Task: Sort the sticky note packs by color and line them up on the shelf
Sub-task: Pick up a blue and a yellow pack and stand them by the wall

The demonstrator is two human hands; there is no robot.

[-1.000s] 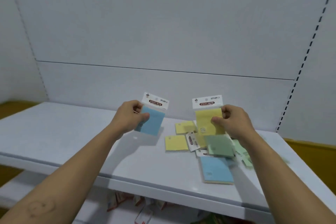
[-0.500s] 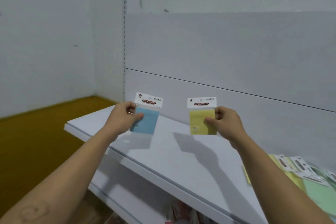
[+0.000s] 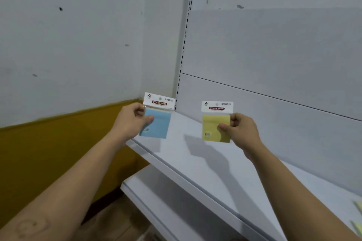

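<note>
My left hand [image 3: 131, 119] pinches a blue sticky note pack [image 3: 157, 123] by its left edge, upright, above the far left end of the white shelf [image 3: 195, 154]. My right hand [image 3: 240, 129] pinches a yellow sticky note pack [image 3: 212, 127] by its right edge, upright, a little to the right of the blue one and above the shelf. Both packs carry a white header card. At the frame's right edge, corners of other yellowish packs [image 3: 358, 209] lie on the shelf.
The shelf's back panel [image 3: 274, 64] rises behind the packs, with a slotted upright [image 3: 184, 41] at its left end. A white wall with a yellow base band [image 3: 58, 143] stands to the left. A lower shelf [image 3: 156, 197] juts out beneath.
The view has swung left: the pile of packs has slid nearly out of sight at the right. Both hands carried their packs toward the shelf's left end, still held upright.
</note>
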